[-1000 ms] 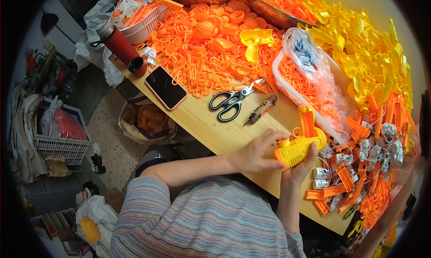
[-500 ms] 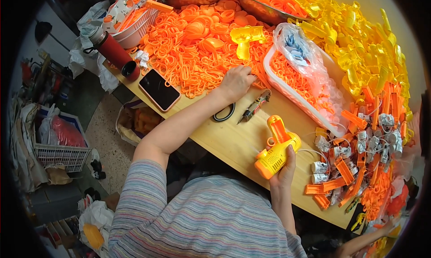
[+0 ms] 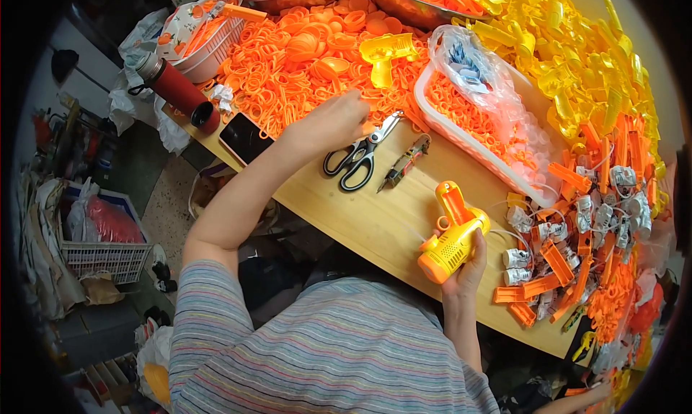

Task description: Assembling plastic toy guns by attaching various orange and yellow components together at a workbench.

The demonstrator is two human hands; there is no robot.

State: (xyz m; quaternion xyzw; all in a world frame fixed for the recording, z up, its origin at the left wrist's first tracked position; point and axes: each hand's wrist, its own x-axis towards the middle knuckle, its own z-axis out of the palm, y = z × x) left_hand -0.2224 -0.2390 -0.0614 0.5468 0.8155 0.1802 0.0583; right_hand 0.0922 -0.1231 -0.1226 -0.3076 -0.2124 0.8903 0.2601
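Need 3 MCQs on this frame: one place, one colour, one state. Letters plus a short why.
1. Where do the scissors lie?
A. on the wooden table, beside the left hand
B. in the white basket
C. on the floor

2. What colour is the flask at the table's left end?
A. blue
B. red
C. green

3. What is the right hand doing?
A. resting flat and empty
B. holding the yellow and orange toy gun
C. gripping the phone

Answers:
1 A: they rest on bare table next to the left hand.
2 B: its body is plainly red.
3 B: the fingers wrap the toy gun above the table edge.
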